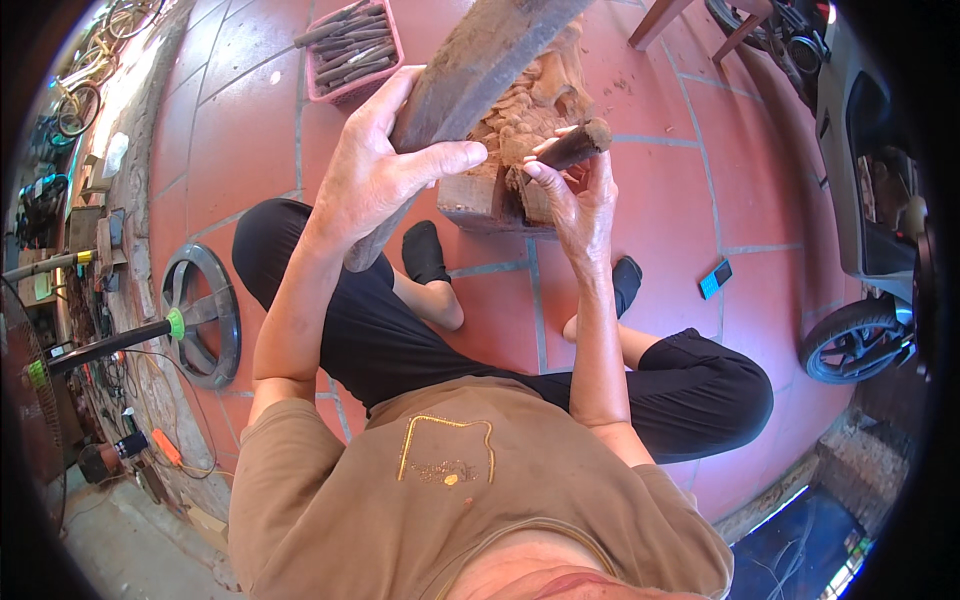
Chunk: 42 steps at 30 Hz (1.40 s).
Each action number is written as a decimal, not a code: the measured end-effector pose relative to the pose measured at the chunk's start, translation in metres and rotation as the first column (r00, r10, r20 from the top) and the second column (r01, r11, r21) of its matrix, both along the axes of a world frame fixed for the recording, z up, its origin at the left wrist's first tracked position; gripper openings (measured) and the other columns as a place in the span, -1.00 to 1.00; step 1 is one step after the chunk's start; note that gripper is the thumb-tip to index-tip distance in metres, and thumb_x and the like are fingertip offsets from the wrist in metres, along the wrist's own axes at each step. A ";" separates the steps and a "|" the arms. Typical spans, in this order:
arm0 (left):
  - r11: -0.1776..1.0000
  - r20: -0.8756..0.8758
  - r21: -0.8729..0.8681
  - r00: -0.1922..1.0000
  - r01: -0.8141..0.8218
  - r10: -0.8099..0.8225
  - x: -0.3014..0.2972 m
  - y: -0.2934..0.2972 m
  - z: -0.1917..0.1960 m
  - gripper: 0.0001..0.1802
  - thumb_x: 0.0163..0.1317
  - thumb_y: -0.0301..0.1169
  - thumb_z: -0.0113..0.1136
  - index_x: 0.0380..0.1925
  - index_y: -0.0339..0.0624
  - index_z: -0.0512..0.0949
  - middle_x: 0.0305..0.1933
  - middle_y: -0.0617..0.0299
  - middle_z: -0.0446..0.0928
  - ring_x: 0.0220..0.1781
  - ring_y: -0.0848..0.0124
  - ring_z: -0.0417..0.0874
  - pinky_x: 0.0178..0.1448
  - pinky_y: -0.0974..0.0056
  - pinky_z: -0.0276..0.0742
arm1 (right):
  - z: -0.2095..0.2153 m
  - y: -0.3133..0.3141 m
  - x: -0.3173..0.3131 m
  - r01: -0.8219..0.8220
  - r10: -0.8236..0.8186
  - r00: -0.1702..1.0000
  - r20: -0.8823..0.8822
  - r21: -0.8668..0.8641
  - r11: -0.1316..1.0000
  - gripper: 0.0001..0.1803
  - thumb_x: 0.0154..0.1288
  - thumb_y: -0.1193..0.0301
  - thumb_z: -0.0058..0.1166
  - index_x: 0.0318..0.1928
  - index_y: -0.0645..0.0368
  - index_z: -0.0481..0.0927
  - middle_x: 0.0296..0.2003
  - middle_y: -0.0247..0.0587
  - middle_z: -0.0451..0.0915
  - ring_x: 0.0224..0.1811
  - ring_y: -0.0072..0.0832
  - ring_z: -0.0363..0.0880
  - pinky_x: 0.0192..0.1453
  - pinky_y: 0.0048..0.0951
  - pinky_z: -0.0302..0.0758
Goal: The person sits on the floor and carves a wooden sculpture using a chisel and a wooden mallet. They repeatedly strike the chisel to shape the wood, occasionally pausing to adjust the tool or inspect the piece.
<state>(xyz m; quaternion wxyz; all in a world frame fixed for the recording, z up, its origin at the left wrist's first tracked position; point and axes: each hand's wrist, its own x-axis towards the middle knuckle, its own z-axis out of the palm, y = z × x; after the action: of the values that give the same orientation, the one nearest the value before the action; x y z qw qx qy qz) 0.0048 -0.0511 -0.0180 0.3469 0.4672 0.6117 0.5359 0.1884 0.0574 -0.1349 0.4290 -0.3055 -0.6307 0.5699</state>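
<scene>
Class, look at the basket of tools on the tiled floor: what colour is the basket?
The basket is pink, holding dark wooden-handled tools; the head view shows it.

I sit on a red tiled floor [250, 120]; on it, a pink basket [352, 48] upper centre, a phone [715, 279] at right, a fan base [205, 315] at left.

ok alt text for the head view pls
Seen from above, a seated person's left hand grips a wooden mallet while the right hand holds a chisel against a carved wood block on red floor tiles.
</scene>
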 end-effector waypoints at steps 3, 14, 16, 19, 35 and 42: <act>1.000 -0.015 -0.011 1.000 -0.003 0.002 0.001 0.000 -0.001 -0.39 0.15 -0.38 0.51 0.18 -0.26 0.48 -0.18 0.32 0.58 -0.28 0.62 0.54 -0.27 0.46 0.49 | -0.005 0.001 -0.001 0.007 -0.007 1.000 -0.014 -0.012 1.000 -0.51 0.26 0.50 0.41 0.14 0.17 0.47 -0.15 -0.29 0.68 -0.08 -0.55 0.67 0.09 -0.44 0.61; 0.992 -0.100 0.126 0.995 0.030 -0.018 0.000 0.006 0.022 -0.38 0.13 -0.42 0.53 0.17 -0.30 0.48 -0.04 0.23 0.63 0.00 0.52 0.63 0.11 0.34 0.58 | 0.001 0.003 -0.002 -0.003 0.002 0.999 -0.044 -0.041 0.999 -0.50 0.26 0.50 0.41 0.14 0.21 0.47 -0.16 -0.29 0.65 -0.08 -0.55 0.64 0.03 -0.43 0.63; 0.996 -0.079 0.085 0.997 0.034 -0.027 0.002 0.005 0.033 -0.38 0.13 -0.41 0.53 0.17 -0.31 0.48 -0.03 0.23 0.64 0.02 0.50 0.62 0.16 0.31 0.56 | 0.001 0.004 -0.002 0.002 -0.003 1.000 -0.021 -0.022 1.000 -0.50 0.25 0.49 0.41 0.14 0.23 0.47 -0.15 -0.29 0.64 -0.08 -0.54 0.64 0.00 -0.42 0.64; 0.977 -0.258 0.193 0.965 0.093 -0.041 -0.003 0.012 0.036 -0.38 0.13 -0.37 0.54 0.15 -0.33 0.49 -0.03 0.25 0.64 0.00 0.46 0.64 0.13 0.27 0.58 | -0.001 0.006 -0.002 0.009 -0.009 1.000 0.026 0.005 1.000 -0.49 0.24 0.46 0.43 0.13 0.22 0.48 -0.15 -0.28 0.65 -0.09 -0.52 0.65 0.00 -0.40 0.64; 0.964 -0.509 -0.055 0.823 0.258 -0.250 -0.003 0.030 0.036 -0.30 0.11 -0.30 0.50 0.24 -0.25 0.45 -0.09 -0.12 0.64 -0.03 0.15 0.72 0.12 0.20 0.56 | 0.006 0.008 -0.008 -0.023 0.016 0.991 0.131 0.054 0.998 -0.51 0.26 0.43 0.42 0.13 0.22 0.50 -0.19 -0.22 0.70 -0.14 -0.50 0.68 -0.04 -0.39 0.65; 0.959 -0.727 -0.158 0.630 0.235 -0.275 -0.007 0.034 0.029 -0.28 0.07 -0.37 0.49 0.27 -0.10 0.43 0.10 -0.10 0.63 0.07 0.00 0.71 0.15 0.08 0.59 | 0.002 0.010 -0.009 -0.013 0.008 0.988 0.152 0.031 0.999 -0.57 0.30 0.47 0.38 0.11 0.25 0.53 -0.11 -0.22 0.71 -0.07 -0.54 0.64 0.05 -0.44 0.61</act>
<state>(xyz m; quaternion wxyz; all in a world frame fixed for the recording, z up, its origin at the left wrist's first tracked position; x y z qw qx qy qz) -0.0023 -0.0167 0.0112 0.1514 0.7174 0.6400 0.2299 0.1798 0.0674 -0.1334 0.3815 -0.3380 -0.6721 0.5372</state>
